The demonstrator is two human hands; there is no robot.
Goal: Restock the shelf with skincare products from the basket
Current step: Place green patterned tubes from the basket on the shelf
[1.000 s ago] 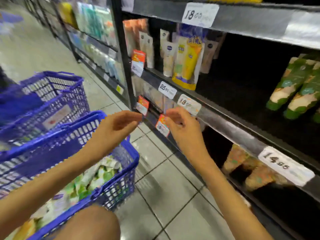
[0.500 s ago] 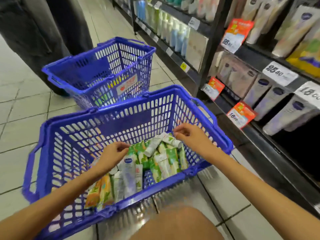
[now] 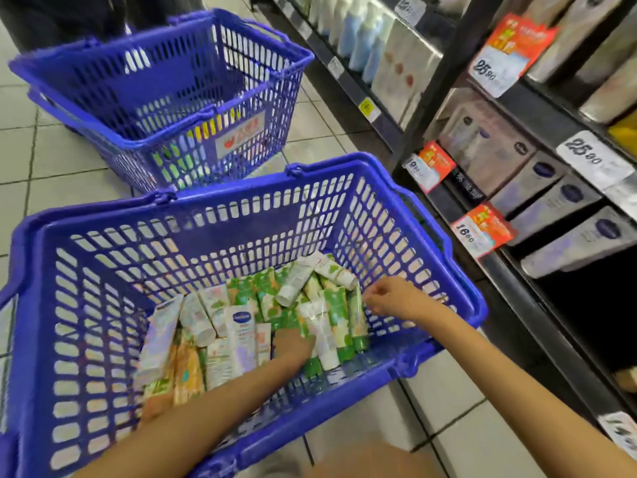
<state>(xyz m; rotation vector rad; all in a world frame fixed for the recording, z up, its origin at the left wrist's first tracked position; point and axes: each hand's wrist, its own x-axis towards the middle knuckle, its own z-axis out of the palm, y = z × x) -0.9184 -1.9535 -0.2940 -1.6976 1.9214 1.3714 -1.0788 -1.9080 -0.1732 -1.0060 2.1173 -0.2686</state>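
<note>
The near blue basket (image 3: 458,281) stands on the floor and holds several skincare tubes (image 3: 331,315) in green, white and orange. My left hand (image 3: 293,346) reaches down into the middle of the pile, its fingertips buried among the green and white tubes, so its grip is hidden. My right hand (image 3: 393,298) hovers inside the basket by its right wall, fingers loosely curled, right beside a green tube (image 3: 356,315) and holding nothing. The black shelf (image 3: 510,270) runs along the right, with boxed creams (image 3: 565,201) and price tags (image 3: 482,229).
A second blue basket (image 3: 165,84) sits on the tiled floor just behind the near one. A person in dark clothes (image 3: 69,15) stands behind it at top left. My knee (image 3: 372,460) shows at the bottom edge.
My view dropped from the shelf to the basket. Both hands came down from the shelf's price tags into the basket; the left has pushed deeper into the tubes.
</note>
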